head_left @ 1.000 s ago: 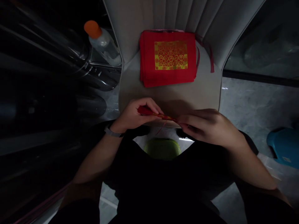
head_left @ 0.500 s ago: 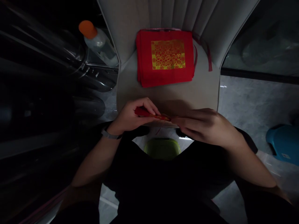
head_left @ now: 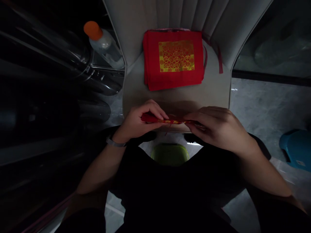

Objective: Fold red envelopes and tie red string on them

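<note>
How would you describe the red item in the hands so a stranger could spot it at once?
Find the grey chair, with a red stack lying flat on its seat. Near the seat's front edge, the left hand and right hand hold a slim red item with gold marks. Unlike the stack, it is held, and shows only as a narrow strip.

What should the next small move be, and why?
Perhaps the right hand could catch the thin string hanging below the folded red piece while the left hand steadies it: both hands pinch the piece, and the string's lower end looks loose.
</note>
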A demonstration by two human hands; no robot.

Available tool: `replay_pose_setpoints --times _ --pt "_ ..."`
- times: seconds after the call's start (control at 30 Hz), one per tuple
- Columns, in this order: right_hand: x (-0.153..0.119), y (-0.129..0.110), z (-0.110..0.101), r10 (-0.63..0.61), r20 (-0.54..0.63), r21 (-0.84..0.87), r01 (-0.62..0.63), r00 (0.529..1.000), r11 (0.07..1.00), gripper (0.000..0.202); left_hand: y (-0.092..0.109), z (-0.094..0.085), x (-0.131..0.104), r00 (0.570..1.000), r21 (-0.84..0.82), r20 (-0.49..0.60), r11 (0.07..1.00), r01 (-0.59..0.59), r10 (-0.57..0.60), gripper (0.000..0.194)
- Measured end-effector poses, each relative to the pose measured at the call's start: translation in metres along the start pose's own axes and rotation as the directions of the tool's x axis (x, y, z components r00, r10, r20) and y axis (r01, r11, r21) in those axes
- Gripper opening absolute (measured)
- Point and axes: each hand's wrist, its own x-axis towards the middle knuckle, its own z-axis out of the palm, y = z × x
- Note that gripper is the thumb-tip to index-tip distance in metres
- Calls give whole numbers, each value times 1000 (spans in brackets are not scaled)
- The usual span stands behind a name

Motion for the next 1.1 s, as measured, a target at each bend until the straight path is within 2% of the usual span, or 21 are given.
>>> replay_pose_setpoints --times 0.17,0.27,0.33,0.43,0.57,0.63,0.77,0.83,0.93,1.1 --pt "4 7 0 57 -15 -41 -58 998 997 18 5 3 -3 995 203 -47 975 92 -84 25" --pt "5 10 -1 80 33 -57 -78 996 995 19 10 -3 -3 987 397 2 906 145 -159 27" --pt "5 11 1 95 60 -65 -91 994 994 19 16 -6 -2 984 523 48 844 120 -169 27" --pt "6 11 5 114 60 -80 -109 992 991 19 25 2 3 994 635 51 771 44 -98 37" --pt "7 10 10 130 41 -96 -125 991 987 16 26 20 8 993 641 114 766 -46 -36 31" --pt "8 11 12 142 42 -94 -137 989 986 14 23 24 9 994 621 112 781 -64 -8 28" --pt "7 12 14 146 64 -77 -141 987 987 14 21 21 10 998 526 43 848 -54 37 33" --pt "5 12 15 148 55 -67 -144 988 987 14 22 17 10 1000 520 17 854 -26 19 20" --pt "3 13 17 156 36 -58 -153 987 986 14 24 13 11 999 548 30 836 -4 -15 7" --pt "3 13 19 161 39 -59 -158 986 986 12 24 11 10 995 540 79 841 3 -55 15"
